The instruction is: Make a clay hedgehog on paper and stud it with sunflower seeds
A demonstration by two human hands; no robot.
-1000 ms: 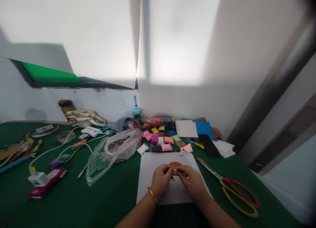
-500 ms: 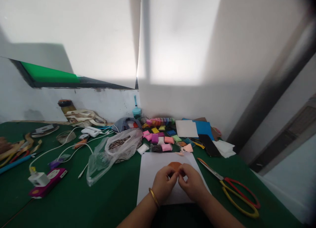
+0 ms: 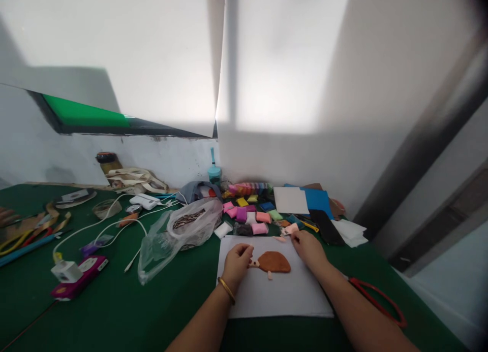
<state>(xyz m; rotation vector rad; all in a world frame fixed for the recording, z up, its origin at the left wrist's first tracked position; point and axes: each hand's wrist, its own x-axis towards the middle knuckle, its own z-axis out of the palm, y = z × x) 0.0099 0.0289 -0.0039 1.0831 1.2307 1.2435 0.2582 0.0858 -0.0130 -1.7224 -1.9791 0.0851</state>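
Note:
A brown clay shape (image 3: 274, 262) with a flat lower edge lies on white paper (image 3: 282, 296). At its left end is a pale, dark-spotted clay piece (image 3: 253, 263), and a small pale clay bit (image 3: 270, 275) sits below it. My left hand (image 3: 237, 264), with a gold bangle on the wrist, is closed beside the spotted piece; what its fingertips pinch, if anything, is too small to make out. Over the paper's far right corner, my right hand (image 3: 309, 248) has its fingers closed at a lump of pale pink clay (image 3: 292, 229). A flat pale scrap (image 3: 280, 238) lies just left of it.
Several coloured clay packets (image 3: 263, 217) lie beyond the paper. Red-handled scissors (image 3: 377, 296) are partly hidden by my right forearm. A black phone (image 3: 325, 227) lies at right, a plastic bag (image 3: 179, 235) and white cables at left. Another person's hand (image 3: 5, 217) shows far left.
My hands have moved apart from the brown clay, the left going left and the right reaching up to the pale pink clay. The brown shape and its pale pieces now show fully.

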